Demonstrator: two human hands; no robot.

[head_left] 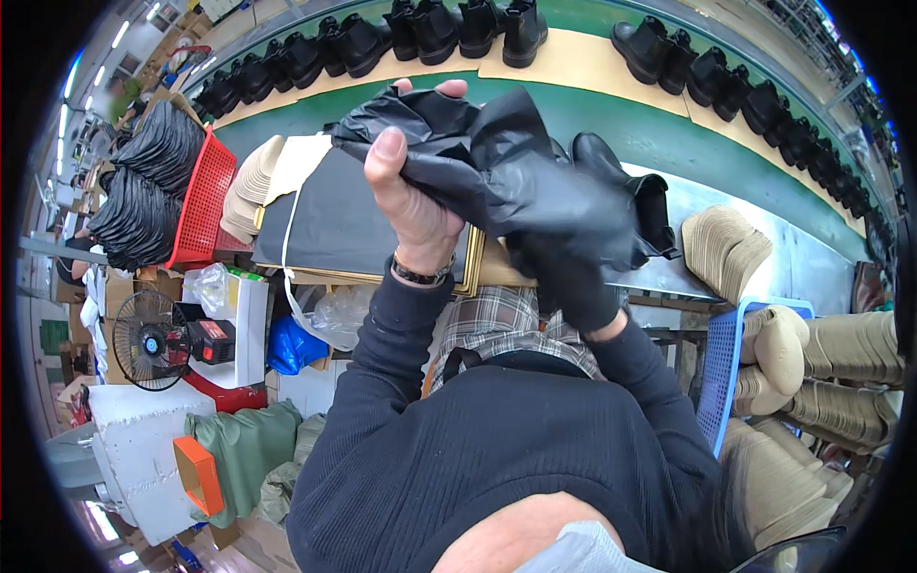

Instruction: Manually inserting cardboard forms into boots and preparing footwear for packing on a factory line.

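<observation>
My bare left hand is closed on a crumpled sheet of thin, shiny black material, held up over the workbench. The thumb lies on the near side, and fingertips show past its far edge. My right hand, in a black glove, is under the sheet's lower right part; its fingers are hidden and smeared by motion. Just beyond the sheet, black ankle boots rest on the bench, partly covered by it. Below my left hand lies a flat stack with a dark top and gold-coloured edges.
Rows of black boots stand on tan card along the green conveyor. Beige insole-shaped pieces are stacked on the metal bench, and more fill a blue basket. A red basket of black pieces and a fan are at left.
</observation>
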